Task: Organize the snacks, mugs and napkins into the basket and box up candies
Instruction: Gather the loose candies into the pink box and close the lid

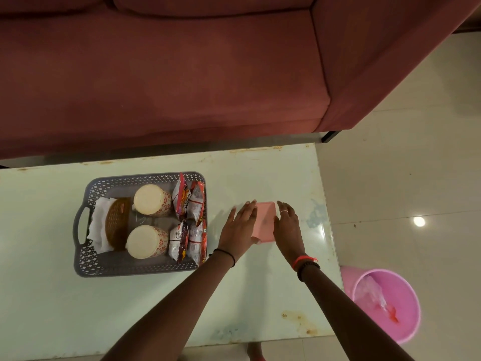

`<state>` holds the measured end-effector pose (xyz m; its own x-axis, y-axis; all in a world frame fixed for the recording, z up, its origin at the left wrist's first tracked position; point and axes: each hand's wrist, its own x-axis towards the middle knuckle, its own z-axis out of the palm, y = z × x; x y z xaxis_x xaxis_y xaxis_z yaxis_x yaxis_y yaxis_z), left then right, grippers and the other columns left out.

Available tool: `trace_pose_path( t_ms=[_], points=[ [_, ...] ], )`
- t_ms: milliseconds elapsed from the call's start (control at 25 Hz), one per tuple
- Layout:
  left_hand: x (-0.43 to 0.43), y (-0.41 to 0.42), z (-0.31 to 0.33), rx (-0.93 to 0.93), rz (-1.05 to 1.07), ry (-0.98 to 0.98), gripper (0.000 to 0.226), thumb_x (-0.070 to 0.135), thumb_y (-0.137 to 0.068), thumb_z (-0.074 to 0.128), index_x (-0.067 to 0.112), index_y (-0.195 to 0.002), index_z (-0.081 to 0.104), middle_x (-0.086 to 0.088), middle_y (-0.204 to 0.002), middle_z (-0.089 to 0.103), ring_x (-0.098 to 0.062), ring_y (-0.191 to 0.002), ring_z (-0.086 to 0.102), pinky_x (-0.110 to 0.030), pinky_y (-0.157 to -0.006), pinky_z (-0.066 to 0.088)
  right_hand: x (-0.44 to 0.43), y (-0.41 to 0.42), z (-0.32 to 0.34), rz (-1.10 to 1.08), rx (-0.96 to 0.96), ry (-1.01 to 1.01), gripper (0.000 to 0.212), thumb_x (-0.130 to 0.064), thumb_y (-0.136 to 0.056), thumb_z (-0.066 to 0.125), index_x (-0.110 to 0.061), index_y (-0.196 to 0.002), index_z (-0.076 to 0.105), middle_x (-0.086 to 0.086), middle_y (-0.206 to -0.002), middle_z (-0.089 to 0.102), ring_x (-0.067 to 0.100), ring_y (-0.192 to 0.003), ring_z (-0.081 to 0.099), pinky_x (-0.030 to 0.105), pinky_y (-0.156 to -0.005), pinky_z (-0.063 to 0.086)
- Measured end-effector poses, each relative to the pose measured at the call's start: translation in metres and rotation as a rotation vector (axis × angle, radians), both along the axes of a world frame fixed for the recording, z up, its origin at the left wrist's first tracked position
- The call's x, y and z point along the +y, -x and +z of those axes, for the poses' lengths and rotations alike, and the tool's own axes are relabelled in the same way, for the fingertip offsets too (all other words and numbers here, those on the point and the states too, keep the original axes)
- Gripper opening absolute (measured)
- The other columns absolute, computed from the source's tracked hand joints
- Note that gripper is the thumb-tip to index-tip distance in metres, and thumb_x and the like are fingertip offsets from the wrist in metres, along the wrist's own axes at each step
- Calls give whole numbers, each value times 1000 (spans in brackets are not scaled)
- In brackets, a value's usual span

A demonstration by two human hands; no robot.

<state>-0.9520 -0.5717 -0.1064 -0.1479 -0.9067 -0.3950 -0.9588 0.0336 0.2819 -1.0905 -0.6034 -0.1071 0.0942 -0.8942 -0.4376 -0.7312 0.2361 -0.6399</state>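
Observation:
A grey perforated basket (109, 267) stands on the pale glass table (130, 308). Inside it are two upturned mugs (152, 199) (145, 241), white napkins (99, 220) in a brown woven holder (117, 222), and several snack packets (190, 217) along its right side. To the right of the basket lies a pink box (265, 221) with its lid on. My left hand (240, 227) rests flat on the box's left side. My right hand (287, 225) lies flat against its right side. No candies are visible.
A maroon sofa (169, 74) runs along the table's far edge. A pink bin (387, 303) with clear wrappers inside stands on the tiled floor off the table's right corner. Rust stains mark the table's near right part.

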Motion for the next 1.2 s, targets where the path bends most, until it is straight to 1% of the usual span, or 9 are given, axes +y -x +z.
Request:
trace_pose_path(
  t_ms=[80,200,400,480,680,800,920,1080,1200],
  points=[
    [-6,6,3,-39,17,-19,83,31,-81,67,6,-145,19,-7,-158,12,-21,-144,21,-39,-119,13,-15,-1,-3,0,-11,-69,42,-2,-95,35,-6,-137,43,11,-140,48,26,-127,47,36,-102,43],
    [-11,16,9,-36,80,-67,84,23,-81,69,2,-144,18,-9,-157,14,-24,-142,25,-35,-119,18,-33,-4,-7,14,17,-92,32,-3,-95,36,-2,-116,60,17,-113,66,30,-104,61,34,-86,50],
    [-14,27,14,-38,152,-101,74,10,-88,58,-3,-145,11,-14,-157,11,-26,-144,20,-33,-119,18,-54,-6,-8,-81,-26,-168,24,-2,-93,43,5,-94,66,21,-98,69,25,-84,58,24,-72,40],
    [-15,30,14,-39,178,-107,70,7,-90,55,-4,-144,11,-14,-157,11,-26,-144,21,-34,-119,18,-61,-6,-8,-68,-23,-208,24,1,-91,43,7,-94,66,22,-100,69,22,-83,55,27,-74,43],
    [-15,28,12,-17,176,-92,70,8,-90,54,-3,-145,11,-14,-157,11,-26,-143,21,-33,-119,19,-66,-7,-7,-4,10,-221,27,5,-89,39,5,-95,65,19,-103,69,31,-95,62,30,-81,47],
    [-15,29,12,-5,199,-82,71,8,-91,53,-3,-145,8,-14,-157,9,-26,-144,20,-33,-119,19,-63,-4,-7,-141,-89,-285,21,-1,-91,47,2,-97,67,17,-96,69,27,-87,61,36,-88,53],
    [-16,30,13,0,202,-73,70,6,-91,51,-3,-145,8,-13,-158,6,-25,-145,18,-33,-119,18,-56,5,-2,-324,-270,-428,20,6,-87,50,7,-102,64,18,-93,64,27,-87,60,48,-91,54],
    [-16,29,13,-4,201,-74,71,4,-91,51,-3,-145,6,-13,-158,5,-25,-145,17,-33,-120,17,-37,19,4,-327,-312,-543,24,16,-83,53,12,-106,61,21,-97,62,29,-92,59,46,-93,52],
    [-14,30,13,2,217,-73,71,4,-91,52,-2,-145,7,-12,-158,5,-25,-145,16,-33,-119,18,-30,26,5,-346,-316,-600,20,15,-79,61,12,-99,60,22,-93,62,31,-90,60,43,-91,53]
  ],
)
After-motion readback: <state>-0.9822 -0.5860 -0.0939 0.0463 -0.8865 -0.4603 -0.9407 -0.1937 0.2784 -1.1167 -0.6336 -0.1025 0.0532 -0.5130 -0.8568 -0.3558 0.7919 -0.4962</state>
